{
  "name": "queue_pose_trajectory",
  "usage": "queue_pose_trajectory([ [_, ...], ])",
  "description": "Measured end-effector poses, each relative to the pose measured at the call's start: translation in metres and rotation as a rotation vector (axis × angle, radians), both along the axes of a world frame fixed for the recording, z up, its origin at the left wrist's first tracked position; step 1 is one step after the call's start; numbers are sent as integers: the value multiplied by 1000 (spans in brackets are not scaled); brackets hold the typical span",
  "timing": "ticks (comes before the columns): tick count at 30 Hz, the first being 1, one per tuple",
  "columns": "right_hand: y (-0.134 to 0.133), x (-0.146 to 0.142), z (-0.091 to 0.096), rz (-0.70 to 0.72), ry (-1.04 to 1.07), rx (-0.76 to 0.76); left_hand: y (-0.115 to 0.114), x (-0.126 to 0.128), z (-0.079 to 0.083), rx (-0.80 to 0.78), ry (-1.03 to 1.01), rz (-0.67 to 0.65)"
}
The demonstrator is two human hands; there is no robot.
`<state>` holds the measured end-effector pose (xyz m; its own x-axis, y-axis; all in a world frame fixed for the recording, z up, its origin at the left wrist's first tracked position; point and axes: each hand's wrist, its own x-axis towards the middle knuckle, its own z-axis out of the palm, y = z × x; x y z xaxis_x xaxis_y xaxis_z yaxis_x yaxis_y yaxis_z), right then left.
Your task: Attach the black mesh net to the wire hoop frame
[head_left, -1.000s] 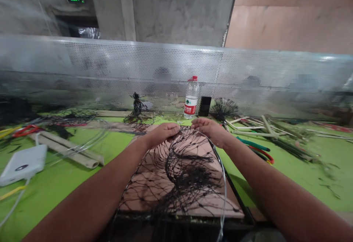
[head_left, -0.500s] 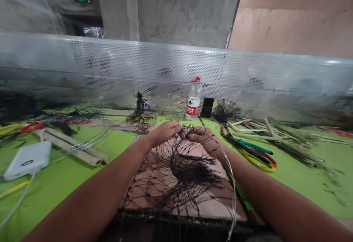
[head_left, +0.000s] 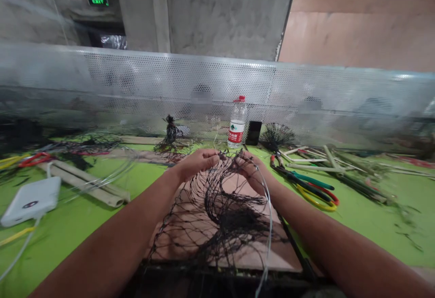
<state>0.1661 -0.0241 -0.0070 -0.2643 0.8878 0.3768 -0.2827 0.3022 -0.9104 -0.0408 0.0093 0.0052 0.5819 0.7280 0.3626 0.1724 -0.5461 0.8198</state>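
Observation:
A black net [head_left: 220,216] hangs from a thin wire hoop [head_left: 269,225] over a brown board [head_left: 190,234] in front of me. My left hand [head_left: 199,162] is closed on the net's far edge, fingers curled over the mesh. My right hand [head_left: 249,169] pinches the mesh and the hoop just beside it, palm turned inward. The two hands almost touch at the top of the hoop.
On the green table lie pliers with coloured handles [head_left: 312,191], bamboo sticks [head_left: 326,157], a water bottle [head_left: 237,123], a black phone [head_left: 253,132], a white power bank [head_left: 29,200], pale tubes [head_left: 84,182] and more net bundles [head_left: 170,137]. A perforated metal screen [head_left: 136,89] closes off the far side.
My right hand has moved left toward my left hand and turned palm-inward, uncovering the pliers. The hoop has tipped up and narrowed with it.

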Motion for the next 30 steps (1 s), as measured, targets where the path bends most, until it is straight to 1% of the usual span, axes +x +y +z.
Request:
queue_pose_trajectory([
  [2,2,1,-2,-11,-5,8,0,2,0,3,-15,11],
  [7,5,5,-4,-44,9,8,3,6,-1,-54,-102,39],
  [11,5,7,-2,-49,81,-3,3,6,-1,-42,-113,69],
  [14,5,7,-2,-15,148,16,1,7,0,12,-34,93],
  [17,2,8,-2,53,114,50,-3,8,3,116,32,109],
  [20,0,11,-1,81,36,80,-7,8,7,175,65,63],
  [24,0,18,2,64,40,76,-9,8,9,154,126,-35],
  [28,-1,20,5,111,37,74,-11,9,9,140,169,-56],
  [30,-1,19,5,97,20,73,-12,9,9,131,174,-68],
])
